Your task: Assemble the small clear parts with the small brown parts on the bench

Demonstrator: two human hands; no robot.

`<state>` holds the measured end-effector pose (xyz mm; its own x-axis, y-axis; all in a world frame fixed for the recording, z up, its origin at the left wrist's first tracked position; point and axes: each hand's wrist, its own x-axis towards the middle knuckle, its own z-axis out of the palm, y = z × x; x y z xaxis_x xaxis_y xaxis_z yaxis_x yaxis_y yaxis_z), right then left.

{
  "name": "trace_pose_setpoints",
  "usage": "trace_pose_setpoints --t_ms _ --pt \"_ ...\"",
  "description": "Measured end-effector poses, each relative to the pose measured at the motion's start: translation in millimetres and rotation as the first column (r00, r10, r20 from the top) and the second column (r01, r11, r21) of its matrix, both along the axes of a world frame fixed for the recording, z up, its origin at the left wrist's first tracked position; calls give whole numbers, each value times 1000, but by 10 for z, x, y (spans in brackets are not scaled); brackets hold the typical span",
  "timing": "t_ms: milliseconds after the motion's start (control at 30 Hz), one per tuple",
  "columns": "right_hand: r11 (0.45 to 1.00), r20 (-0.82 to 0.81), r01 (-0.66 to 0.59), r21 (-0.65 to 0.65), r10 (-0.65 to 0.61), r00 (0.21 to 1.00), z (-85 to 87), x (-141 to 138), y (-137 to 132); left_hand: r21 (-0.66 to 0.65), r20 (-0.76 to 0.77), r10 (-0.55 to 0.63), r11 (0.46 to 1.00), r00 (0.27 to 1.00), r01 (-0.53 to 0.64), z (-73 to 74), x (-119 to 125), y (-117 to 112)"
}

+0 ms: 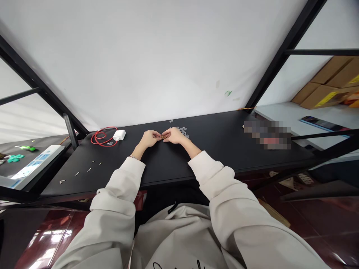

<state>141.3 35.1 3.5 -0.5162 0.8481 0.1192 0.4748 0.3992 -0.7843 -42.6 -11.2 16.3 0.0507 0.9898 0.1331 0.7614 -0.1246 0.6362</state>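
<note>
My left hand (pixel 150 138) and my right hand (pixel 173 135) meet over the middle of the black table (pixel 213 149). Their fingertips pinch a small brownish-gold piece (pixel 163 137) between them; its kind is too small to make out. Just behind my right hand lies a loose group of small clear plastic pieces (pixel 183 131), partly hidden by that hand. One more clear piece (pixel 171 120) sits apart, close to the wall.
A red cable (pixel 97 139) lies coiled beside a white charger (pixel 119 135) on the left. Several small scraps (pixel 62 181) are scattered at the front left. A white power strip (pixel 37 164) stands beyond the left frame. A blurred-out object (pixel 267 135) lies on the right.
</note>
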Motion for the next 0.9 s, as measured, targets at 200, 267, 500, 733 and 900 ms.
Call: trace_pose_setpoints --t_ms 200,267,500,733,900 --pt "1000 -40 14 17 -13 999 -43 -15 17 12 24 -4 1000 1000 3 -43 -30 23" --pt "999 -40 18 32 -16 999 -43 -21 14 21 25 -11 1000 1000 10 -65 -47 37" --pt "999 -88 50 17 -48 995 -2 -22 -15 48 16 -28 998 999 28 -100 -47 64" --pt "977 -175 208 44 -197 965 55 19 -24 58 -4 -41 997 999 41 -110 -33 73" --pt "953 -188 300 36 -289 939 102 76 5 61 -47 -77 995 996 80 -125 -23 59"
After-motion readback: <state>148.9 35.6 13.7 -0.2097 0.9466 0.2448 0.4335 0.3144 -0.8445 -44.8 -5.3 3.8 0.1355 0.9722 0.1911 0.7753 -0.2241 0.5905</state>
